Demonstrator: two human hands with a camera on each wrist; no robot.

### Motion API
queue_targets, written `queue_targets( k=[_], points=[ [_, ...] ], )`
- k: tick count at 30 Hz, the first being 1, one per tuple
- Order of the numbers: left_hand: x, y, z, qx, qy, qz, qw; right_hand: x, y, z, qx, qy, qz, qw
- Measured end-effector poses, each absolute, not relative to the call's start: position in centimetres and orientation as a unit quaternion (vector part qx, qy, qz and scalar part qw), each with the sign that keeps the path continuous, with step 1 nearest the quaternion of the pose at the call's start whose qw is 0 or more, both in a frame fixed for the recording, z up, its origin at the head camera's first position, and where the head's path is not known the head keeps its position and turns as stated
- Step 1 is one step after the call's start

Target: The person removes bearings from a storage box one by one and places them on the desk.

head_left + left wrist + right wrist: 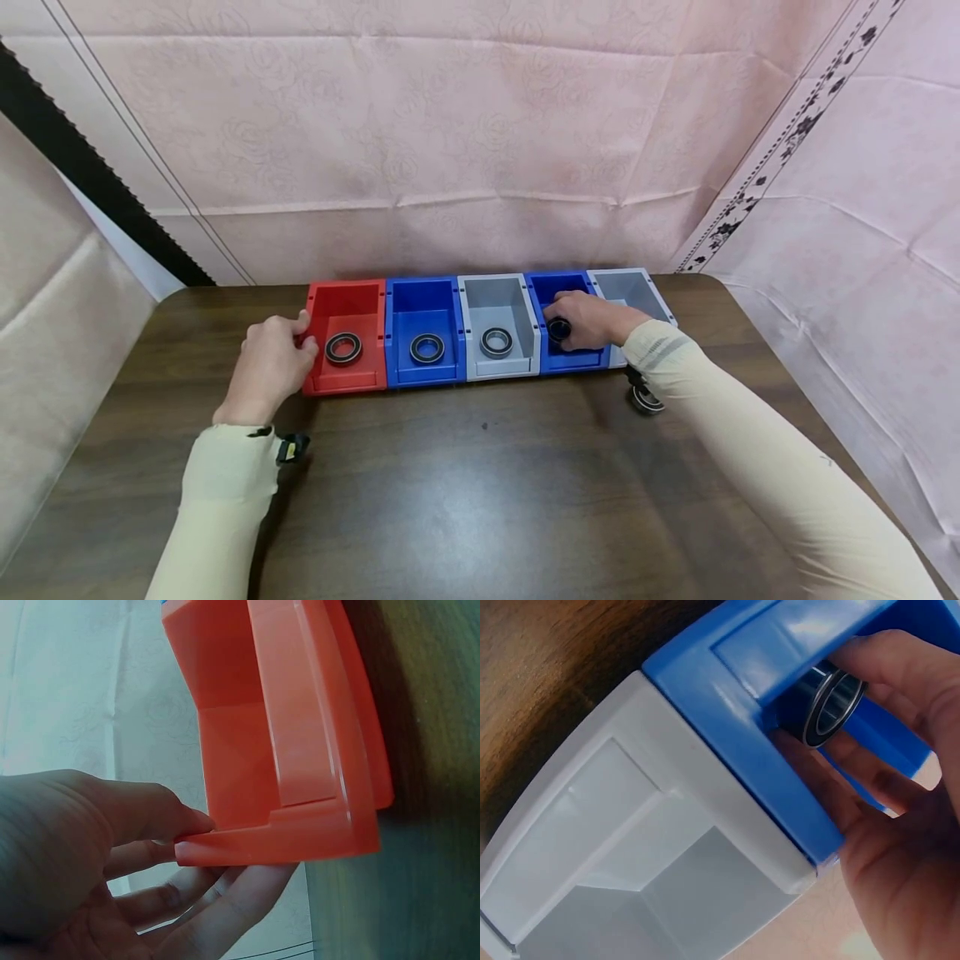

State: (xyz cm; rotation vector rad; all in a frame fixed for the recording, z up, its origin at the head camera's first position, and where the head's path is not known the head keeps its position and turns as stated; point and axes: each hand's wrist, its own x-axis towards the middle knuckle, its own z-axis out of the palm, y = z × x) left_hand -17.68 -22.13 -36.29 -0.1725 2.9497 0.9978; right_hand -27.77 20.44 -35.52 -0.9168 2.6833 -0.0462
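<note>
My left hand (266, 367) grips the near-left side wall of a red bin (347, 302), thumb on the rim and fingers along the outside. My right hand (588, 321) reaches into the second blue bin (552, 361) and pinches a ball bearing (815, 720), which is tilted on edge inside that bin. One black-sealed bearing lies flat in each of the three bins to its left: a bearing (328, 349) in the red bin, a bearing (413, 349) in the first blue bin (424, 292) and a bearing (483, 343) in the grey bin (495, 287).
A second grey bin (626, 287) ends the row on the right, partly behind my right hand and sleeve. Another bearing (647, 404) sits on the wooden table (465, 492) below my right wrist. Pink cloth (450, 125) hangs behind the row.
</note>
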Motion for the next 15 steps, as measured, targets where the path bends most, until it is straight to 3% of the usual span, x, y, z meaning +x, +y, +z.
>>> queue_targets(
  k=[15],
  points=[
    [-17.6, -22.1, -36.1, -0.06, 0.944, 0.322, 0.018, -27.2, 21.0, -33.8, -0.316, 0.935, -0.032, 0.157]
  ],
)
